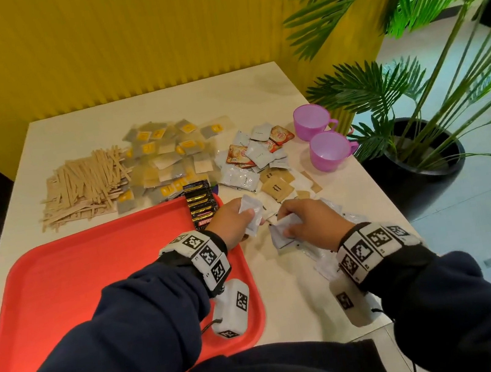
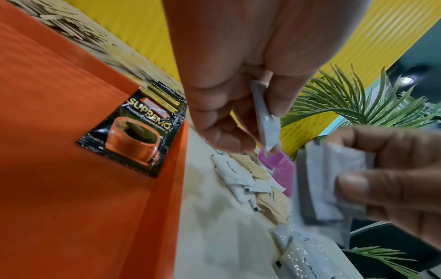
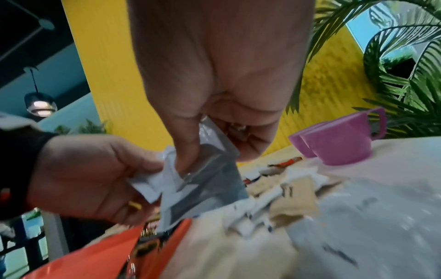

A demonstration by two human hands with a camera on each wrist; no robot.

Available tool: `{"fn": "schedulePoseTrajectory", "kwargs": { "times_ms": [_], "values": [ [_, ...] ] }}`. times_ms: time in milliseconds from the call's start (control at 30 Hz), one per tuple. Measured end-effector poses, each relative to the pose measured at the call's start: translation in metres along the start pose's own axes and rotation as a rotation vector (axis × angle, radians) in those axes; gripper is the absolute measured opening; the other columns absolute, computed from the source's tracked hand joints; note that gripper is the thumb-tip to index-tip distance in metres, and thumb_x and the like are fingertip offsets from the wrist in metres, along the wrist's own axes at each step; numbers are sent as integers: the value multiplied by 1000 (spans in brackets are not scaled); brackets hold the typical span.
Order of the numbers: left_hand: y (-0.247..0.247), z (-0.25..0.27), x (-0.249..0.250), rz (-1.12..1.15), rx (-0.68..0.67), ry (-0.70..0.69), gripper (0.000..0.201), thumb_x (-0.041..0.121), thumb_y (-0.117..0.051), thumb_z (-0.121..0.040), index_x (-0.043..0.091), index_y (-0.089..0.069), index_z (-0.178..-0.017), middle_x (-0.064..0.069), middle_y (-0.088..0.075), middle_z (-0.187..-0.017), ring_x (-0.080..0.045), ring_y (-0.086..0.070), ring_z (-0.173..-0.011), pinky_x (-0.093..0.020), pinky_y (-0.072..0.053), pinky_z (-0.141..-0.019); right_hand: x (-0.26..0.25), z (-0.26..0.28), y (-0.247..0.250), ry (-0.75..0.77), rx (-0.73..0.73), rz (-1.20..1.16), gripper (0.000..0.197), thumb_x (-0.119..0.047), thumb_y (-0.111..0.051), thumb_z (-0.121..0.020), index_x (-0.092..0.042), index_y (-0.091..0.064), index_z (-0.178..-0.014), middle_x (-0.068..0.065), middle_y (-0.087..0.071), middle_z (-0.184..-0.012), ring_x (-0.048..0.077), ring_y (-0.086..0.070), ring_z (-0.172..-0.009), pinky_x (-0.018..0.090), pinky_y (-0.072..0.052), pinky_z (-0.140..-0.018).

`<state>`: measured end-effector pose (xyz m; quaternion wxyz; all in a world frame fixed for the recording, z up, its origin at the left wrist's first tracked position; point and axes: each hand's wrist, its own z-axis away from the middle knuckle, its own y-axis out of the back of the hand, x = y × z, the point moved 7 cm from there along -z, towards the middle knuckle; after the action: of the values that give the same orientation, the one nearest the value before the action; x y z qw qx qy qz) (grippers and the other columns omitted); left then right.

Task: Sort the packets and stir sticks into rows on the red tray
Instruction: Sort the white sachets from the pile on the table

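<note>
A red tray (image 1: 91,274) lies at the table's near left, with a row of black coffee packets (image 1: 200,205) along its far right corner. Just past the tray's right rim, my left hand (image 1: 237,222) pinches a white packet (image 1: 252,217), also seen edge-on as a white packet (image 2: 266,120) between thumb and fingers. Close beside it, my right hand (image 1: 307,221) grips a small stack of white packets (image 1: 284,234), seen as a silvery stack (image 3: 205,169) under the thumb. Wooden stir sticks (image 1: 83,185) lie piled beyond the tray.
Tea-bag packets (image 1: 168,156), creamer and brown sugar packets (image 1: 266,163) are heaped on the white table (image 1: 286,292). Two pink cups (image 1: 320,135) stand at the far right. A potted palm (image 1: 422,132) stands past the right edge, a yellow wall behind.
</note>
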<state>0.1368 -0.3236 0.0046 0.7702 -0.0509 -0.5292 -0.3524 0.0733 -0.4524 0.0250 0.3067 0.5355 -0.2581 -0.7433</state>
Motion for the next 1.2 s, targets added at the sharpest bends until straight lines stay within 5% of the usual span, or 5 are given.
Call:
{"fn": "schedulePoseTrajectory", "kwargs": {
  "times_ms": [300,600,733,1000,1200],
  "values": [
    [-25,20,6,407,-215,225,30,41,-41,-97,23,-52,-118,-8,-63,-104,-22,-68,-67,-26,-54,-57,-37,-6,25,151,100,-87,23,-4,-71,-76,-6,-65,-98,4,-54,-104,12,-46,-93,21,-34,-73],
    [-6,11,18,411,-93,86,17,11,-45,-97,14,-49,-114,-11,-66,-86,-11,-67,-54,-18,-52,-47,-4,-13,54,5,325,-394,7,-10,-65,-83,-12,-59,-83,4,-53,-71,17,-46,-65,25,-39,-59],
    [-4,8,19,404,-58,57,23,7,-46,-96,15,-49,-117,-8,-67,-89,-10,-67,-57,-19,-54,-50,1,-15,53,-13,198,-564,20,-2,-66,-81,-17,-56,-73,3,-57,-69,17,-54,-63,27,-47,-59],
    [-17,12,26,333,-238,113,28,8,-49,-93,16,-50,-120,-7,-66,-97,-13,-68,-74,-22,-55,-53,-21,-22,41,77,93,-262,24,-1,-67,-77,-22,-57,-72,-4,-55,-66,10,-50,-59,23,-43,-56],
    [-25,17,25,291,-320,142,18,15,-55,-92,16,-58,-109,-2,-68,-89,-13,-65,-77,-18,-54,-53,-48,-21,41,221,114,-48,39,-3,-72,-67,-19,-57,-99,-1,-51,-79,12,-43,-68,26,-37,-60]
  ]
}}
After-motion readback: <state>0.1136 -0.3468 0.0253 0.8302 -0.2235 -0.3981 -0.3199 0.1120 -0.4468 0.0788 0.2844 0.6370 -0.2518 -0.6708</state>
